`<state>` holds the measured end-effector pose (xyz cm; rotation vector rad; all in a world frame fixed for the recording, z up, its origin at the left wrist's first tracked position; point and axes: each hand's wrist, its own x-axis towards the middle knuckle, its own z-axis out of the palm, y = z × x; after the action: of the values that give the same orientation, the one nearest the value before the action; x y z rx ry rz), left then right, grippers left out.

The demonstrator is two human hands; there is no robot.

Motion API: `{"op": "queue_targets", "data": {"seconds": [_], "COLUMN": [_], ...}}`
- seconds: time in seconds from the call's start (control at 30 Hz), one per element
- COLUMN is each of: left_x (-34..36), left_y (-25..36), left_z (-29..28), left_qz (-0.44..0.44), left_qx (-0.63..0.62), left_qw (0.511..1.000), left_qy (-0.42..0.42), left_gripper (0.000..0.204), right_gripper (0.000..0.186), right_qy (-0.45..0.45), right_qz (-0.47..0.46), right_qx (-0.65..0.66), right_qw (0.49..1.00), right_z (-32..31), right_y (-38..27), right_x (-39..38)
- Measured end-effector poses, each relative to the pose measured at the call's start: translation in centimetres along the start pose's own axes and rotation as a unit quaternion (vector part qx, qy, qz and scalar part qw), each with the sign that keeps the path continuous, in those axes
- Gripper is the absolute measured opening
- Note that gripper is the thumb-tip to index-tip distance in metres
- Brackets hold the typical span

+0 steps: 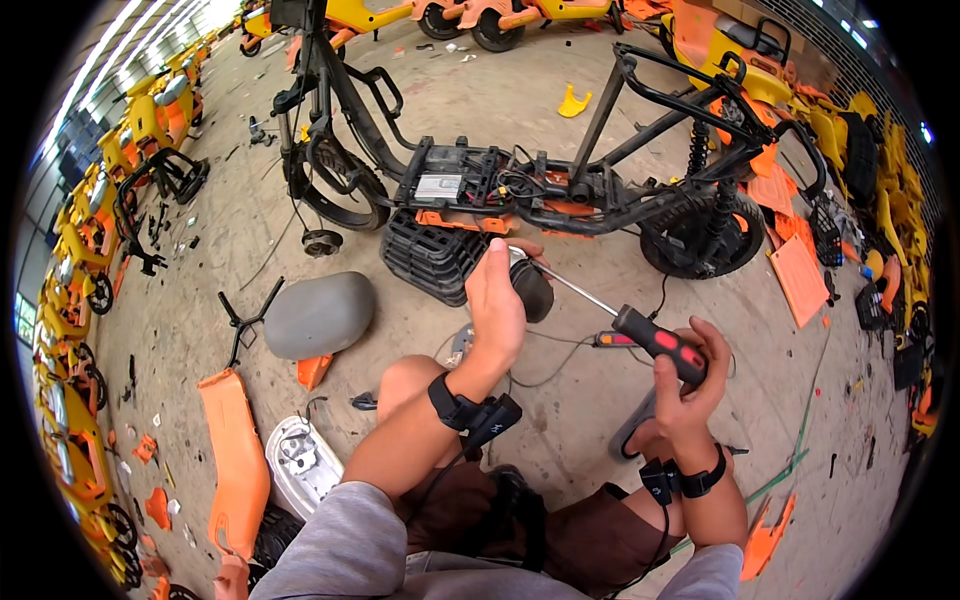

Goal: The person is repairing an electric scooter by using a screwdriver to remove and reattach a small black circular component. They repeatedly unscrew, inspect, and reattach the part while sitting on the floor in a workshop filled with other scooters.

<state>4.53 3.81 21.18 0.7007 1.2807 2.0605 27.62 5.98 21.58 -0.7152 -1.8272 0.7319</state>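
Note:
In front of me, at the middle of the view, my left hand [497,308] is closed around a small rounded black part [536,292]; its far side is hidden by my fingers, and I cannot make out its kind. My right hand [692,388] grips the black-and-red handle of a screwdriver [652,340]. The metal shaft slants up and left, its tip at the rounded part by my left fingertips. Whether the tip sits in a screw is too small to tell. Beneath the screwdriver, a second red-and-black handled tool [615,340] lies on the floor.
A stripped black scooter frame [600,215] stands ahead, above stacked black crates [425,255]. Left of me lie a grey seat [320,315], a long orange panel [236,450] and a white shell [300,475]. Yellow scooters [75,310] line the left; loose orange panels [798,280] lie right.

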Motion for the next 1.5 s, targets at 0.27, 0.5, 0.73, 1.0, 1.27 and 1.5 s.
{"op": "queue_targets", "data": {"seconds": [0.27, 0.5, 0.73, 1.0, 1.27, 1.5], "left_x": [0.3, -0.4, -0.6, -0.7, -0.7, -0.6], "left_y": [0.2, 0.4, 0.6, 0.2, 0.4, 0.4], "left_z": [-0.5, -0.2, 0.0, 0.1, -0.2, -0.6], "left_qz": [-0.002, 0.038, 0.043, 0.059, 0.078, 0.099], "left_qx": [-0.006, 0.036, 0.056, 0.044, 0.047, 0.08], "left_qw": [1.0, 0.999, 0.998, 0.997, 0.996, 0.992], "left_qy": [0.016, 0.0, 0.0, -0.009, -0.001, 0.007], "left_gripper": [0.046, 0.045, 0.044, 0.038, 0.038, 0.038], "right_gripper": [0.053, 0.053, 0.052, 0.053, 0.058, 0.06], "right_qy": [0.017, 0.063, 0.019, 0.063, 0.043, 0.03], "right_qz": [-0.032, -0.029, -0.06, -0.102, -0.077, -0.01], "right_qx": [0.083, 0.087, 0.098, 0.032, 0.065, 0.097], "right_qw": [0.996, 0.994, 0.993, 0.992, 0.994, 0.995], "right_z": [1.0, 0.8, 0.0, 0.1, 0.0, 0.5], "right_y": [-0.1, -0.6, -0.8, -0.9, -0.8, -0.4], "right_x": [-0.2, -0.6, -0.1, 0.2, 0.1, -1.0]}}
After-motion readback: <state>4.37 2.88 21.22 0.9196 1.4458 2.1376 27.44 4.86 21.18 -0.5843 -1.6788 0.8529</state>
